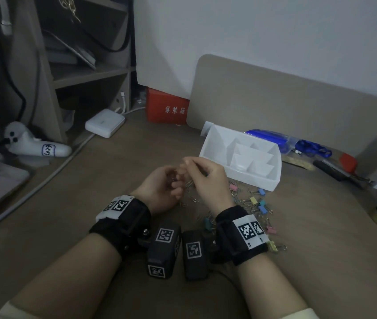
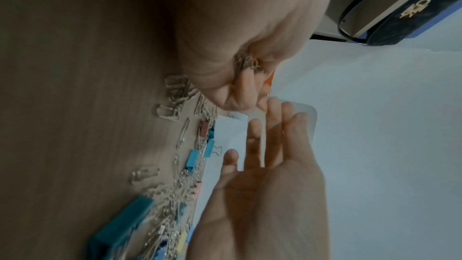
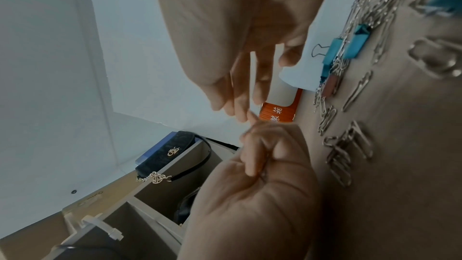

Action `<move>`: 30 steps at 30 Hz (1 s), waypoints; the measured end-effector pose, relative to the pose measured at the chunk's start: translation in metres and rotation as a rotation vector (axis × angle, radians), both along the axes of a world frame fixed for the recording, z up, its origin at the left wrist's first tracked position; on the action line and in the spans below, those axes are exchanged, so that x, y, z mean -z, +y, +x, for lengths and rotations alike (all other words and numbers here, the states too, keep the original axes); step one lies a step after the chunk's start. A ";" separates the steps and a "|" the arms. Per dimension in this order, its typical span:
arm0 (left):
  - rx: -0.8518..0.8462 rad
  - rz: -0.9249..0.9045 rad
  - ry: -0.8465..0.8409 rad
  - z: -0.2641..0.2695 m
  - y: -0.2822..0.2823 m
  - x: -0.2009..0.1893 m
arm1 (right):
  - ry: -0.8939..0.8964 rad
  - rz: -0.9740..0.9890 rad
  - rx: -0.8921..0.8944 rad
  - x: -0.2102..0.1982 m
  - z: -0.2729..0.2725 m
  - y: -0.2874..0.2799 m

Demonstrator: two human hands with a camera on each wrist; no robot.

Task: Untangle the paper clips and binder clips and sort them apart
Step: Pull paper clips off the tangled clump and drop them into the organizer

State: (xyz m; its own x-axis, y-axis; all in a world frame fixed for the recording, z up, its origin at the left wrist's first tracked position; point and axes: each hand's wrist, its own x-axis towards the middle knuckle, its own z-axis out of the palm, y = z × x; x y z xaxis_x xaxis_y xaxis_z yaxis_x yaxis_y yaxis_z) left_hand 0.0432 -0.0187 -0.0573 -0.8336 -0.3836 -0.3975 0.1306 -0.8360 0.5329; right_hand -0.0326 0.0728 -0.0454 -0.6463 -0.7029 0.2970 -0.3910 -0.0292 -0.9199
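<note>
Spreading across brown desk (image 1: 90,192): clips (image 1: 255,207) beside white organiser (image 1: 272,180), pale wall (image 1: 274,31) behind.

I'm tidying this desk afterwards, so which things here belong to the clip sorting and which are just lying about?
Part of the job:
paper clips
binder clips
white tray
left hand, gripping a small bunch of clips
right hand

Just lying about:
red box
white charger
blue lanyard
white controller

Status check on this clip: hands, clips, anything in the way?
Left hand grips bunched paper clips. Right hand open, fingertips at the bunch. Mixed pile unsorted beside white organizer. No obstruction.
</note>
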 end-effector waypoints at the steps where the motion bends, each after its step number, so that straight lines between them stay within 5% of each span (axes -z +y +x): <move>1: -0.024 0.010 -0.018 0.000 -0.002 0.001 | 0.028 0.017 0.033 0.002 -0.002 -0.001; 10: -0.096 0.064 -0.001 0.005 -0.010 0.000 | 0.356 0.716 -0.048 0.008 -0.010 0.004; 16: -0.123 0.094 0.046 0.004 -0.010 0.002 | 0.428 0.711 -0.141 0.007 -0.006 0.006; 26: -0.098 0.025 0.041 0.003 -0.009 0.003 | 0.456 0.719 0.003 0.015 -0.012 0.003; 30: -0.120 0.026 0.038 0.002 -0.008 0.003 | 0.390 0.535 0.179 0.012 -0.012 0.003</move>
State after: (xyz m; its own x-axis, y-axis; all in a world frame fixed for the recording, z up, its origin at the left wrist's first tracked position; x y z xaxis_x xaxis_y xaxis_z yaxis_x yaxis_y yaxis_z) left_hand 0.0456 -0.0271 -0.0604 -0.7970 -0.4715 -0.3774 0.2506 -0.8267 0.5038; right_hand -0.0443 0.0762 -0.0577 -0.6822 -0.7103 0.1733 -0.6534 0.4860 -0.5804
